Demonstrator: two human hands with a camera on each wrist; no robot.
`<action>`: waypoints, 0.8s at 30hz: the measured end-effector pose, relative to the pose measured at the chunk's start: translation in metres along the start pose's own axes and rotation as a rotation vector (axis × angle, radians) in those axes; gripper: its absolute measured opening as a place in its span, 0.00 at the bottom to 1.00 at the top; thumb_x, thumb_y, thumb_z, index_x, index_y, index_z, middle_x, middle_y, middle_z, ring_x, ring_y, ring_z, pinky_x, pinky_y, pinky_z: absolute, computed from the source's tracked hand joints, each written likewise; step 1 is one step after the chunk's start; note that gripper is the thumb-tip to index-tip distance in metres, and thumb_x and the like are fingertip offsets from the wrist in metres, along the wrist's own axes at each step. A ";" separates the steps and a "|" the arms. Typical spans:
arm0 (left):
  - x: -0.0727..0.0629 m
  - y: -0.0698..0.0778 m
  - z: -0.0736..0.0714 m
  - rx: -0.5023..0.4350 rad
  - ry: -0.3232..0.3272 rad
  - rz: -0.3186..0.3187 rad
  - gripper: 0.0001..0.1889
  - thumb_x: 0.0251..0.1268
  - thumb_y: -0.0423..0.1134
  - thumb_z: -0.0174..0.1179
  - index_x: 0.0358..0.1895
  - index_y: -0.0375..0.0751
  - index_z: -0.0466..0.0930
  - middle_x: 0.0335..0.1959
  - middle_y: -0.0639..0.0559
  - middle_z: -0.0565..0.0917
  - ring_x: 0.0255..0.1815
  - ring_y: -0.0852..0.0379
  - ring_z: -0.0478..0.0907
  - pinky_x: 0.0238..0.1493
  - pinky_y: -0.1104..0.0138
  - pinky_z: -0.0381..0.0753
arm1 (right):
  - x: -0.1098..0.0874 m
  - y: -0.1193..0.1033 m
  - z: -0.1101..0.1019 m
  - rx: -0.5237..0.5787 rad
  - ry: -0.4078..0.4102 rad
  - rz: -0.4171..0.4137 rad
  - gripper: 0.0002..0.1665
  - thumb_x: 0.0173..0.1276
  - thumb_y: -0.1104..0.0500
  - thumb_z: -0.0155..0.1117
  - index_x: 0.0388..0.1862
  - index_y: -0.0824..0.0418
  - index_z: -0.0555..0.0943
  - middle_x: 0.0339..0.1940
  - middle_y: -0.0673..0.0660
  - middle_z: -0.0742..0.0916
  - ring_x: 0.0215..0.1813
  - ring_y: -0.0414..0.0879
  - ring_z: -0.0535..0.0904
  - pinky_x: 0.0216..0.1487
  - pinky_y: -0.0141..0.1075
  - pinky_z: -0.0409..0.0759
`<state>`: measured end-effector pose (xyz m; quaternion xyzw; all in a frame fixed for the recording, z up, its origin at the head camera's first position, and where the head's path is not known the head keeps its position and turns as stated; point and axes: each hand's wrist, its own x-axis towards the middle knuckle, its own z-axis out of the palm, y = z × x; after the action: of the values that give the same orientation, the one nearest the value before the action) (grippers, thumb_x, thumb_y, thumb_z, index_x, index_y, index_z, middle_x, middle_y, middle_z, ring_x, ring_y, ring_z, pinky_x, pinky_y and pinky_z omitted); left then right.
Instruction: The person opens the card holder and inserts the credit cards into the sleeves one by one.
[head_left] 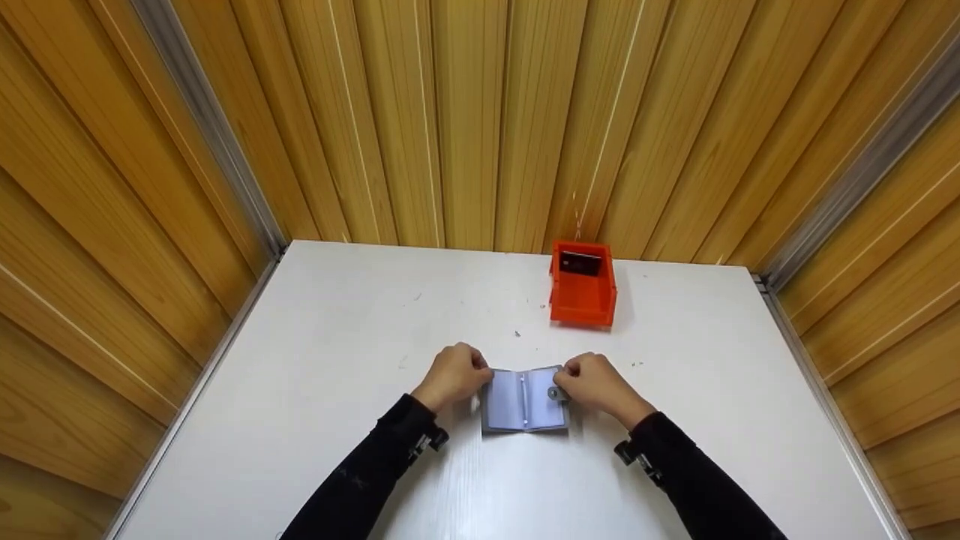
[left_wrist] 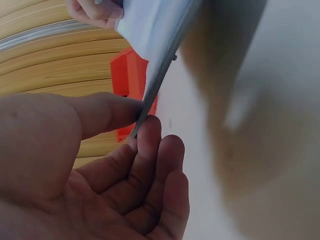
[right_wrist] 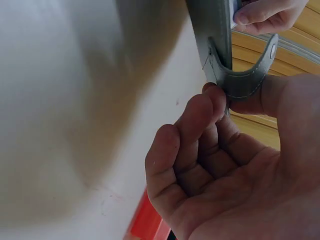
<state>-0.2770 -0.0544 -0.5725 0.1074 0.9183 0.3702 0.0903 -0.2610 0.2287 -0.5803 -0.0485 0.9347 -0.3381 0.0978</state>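
A small grey card holder [head_left: 507,402] is spread open in the head view, with clear plastic sleeves inside and a snap strap [right_wrist: 243,82] at its right side. My left hand [head_left: 454,376] pinches its upper left edge between thumb and fingers, as the left wrist view also shows. At the opposite upper corner, my right hand [head_left: 598,384] pinches the right cover near the strap. From the right wrist view, the strap curves out past the thumb, its end loose. Both wrist views show the holder raised off the white tabletop, its shadow below.
Beyond the hands, toward the back of the white table [head_left: 360,322], stands an orange-red bin [head_left: 583,304]. A dark card [head_left: 580,263] leans inside against its back wall. Wood-patterned panels [head_left: 465,127] enclose the table at the back and sides.
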 end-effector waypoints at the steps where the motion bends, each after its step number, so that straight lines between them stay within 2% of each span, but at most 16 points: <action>1: 0.000 -0.002 0.002 0.015 0.000 0.008 0.06 0.68 0.39 0.70 0.33 0.41 0.92 0.32 0.50 0.90 0.33 0.55 0.81 0.42 0.61 0.82 | 0.000 0.002 0.001 0.004 -0.004 0.009 0.20 0.69 0.57 0.62 0.15 0.50 0.73 0.17 0.44 0.72 0.25 0.41 0.69 0.28 0.32 0.63; 7: 0.001 -0.010 0.009 0.083 0.006 0.041 0.07 0.68 0.38 0.70 0.34 0.40 0.93 0.33 0.49 0.92 0.32 0.55 0.81 0.41 0.60 0.84 | -0.001 0.007 0.009 -0.011 -0.006 0.024 0.20 0.68 0.57 0.65 0.15 0.51 0.74 0.16 0.44 0.72 0.26 0.41 0.71 0.28 0.32 0.64; 13: 0.001 -0.014 0.013 0.098 0.010 0.030 0.08 0.70 0.38 0.71 0.33 0.39 0.92 0.30 0.49 0.90 0.30 0.56 0.79 0.37 0.62 0.82 | -0.003 0.008 0.013 -0.080 0.020 0.031 0.21 0.67 0.56 0.66 0.15 0.51 0.73 0.16 0.44 0.71 0.26 0.42 0.69 0.29 0.34 0.63; 24: 0.001 -0.012 0.019 0.121 0.059 0.061 0.07 0.70 0.37 0.68 0.36 0.38 0.89 0.30 0.50 0.88 0.31 0.56 0.79 0.37 0.61 0.82 | -0.006 0.006 0.013 -0.198 0.104 -0.001 0.14 0.67 0.54 0.72 0.22 0.56 0.85 0.22 0.49 0.83 0.29 0.45 0.77 0.32 0.37 0.73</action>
<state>-0.2746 -0.0505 -0.5946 0.1295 0.9375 0.3198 0.0454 -0.2522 0.2263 -0.5934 -0.0411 0.9674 -0.2461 0.0438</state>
